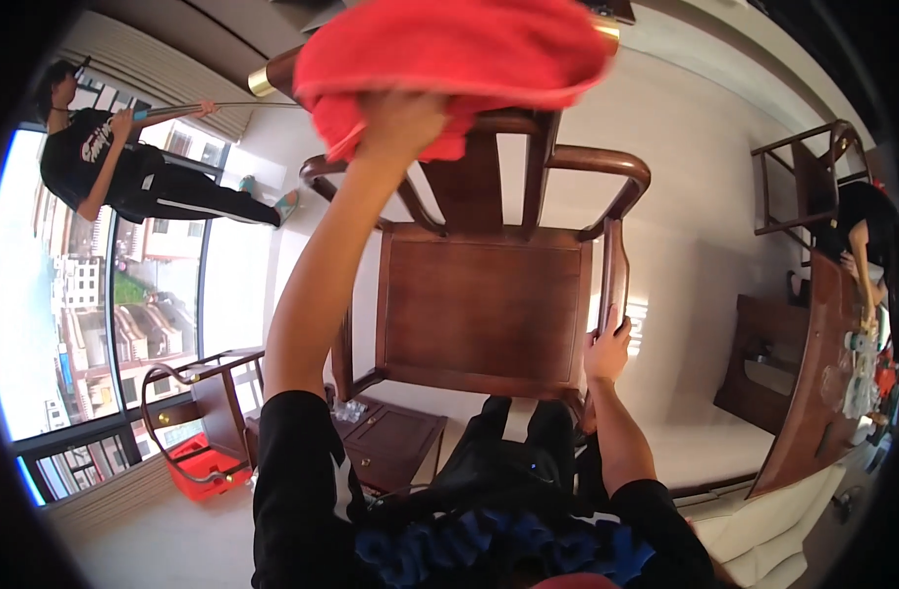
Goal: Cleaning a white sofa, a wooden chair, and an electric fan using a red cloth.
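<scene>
A dark brown wooden armchair (484,304) stands in front of me, its seat facing up. My left hand (405,123) reaches far forward and holds a bunched red cloth (459,54) over the top of the chair's back. The cloth hides most of my fingers and much of the top rail (260,80), whose brass-coloured ends stick out. At the chair's right side my right hand (607,351) is closed around the wooden side rail (615,265).
A person (106,162) at the left by the windows holds a long thin pole. Another chair (218,412), a red basket (199,466) and a low cabinet (395,442) stand at near left. At right are a cluttered wooden table (813,363), another person (862,231) and a pale sofa (773,520).
</scene>
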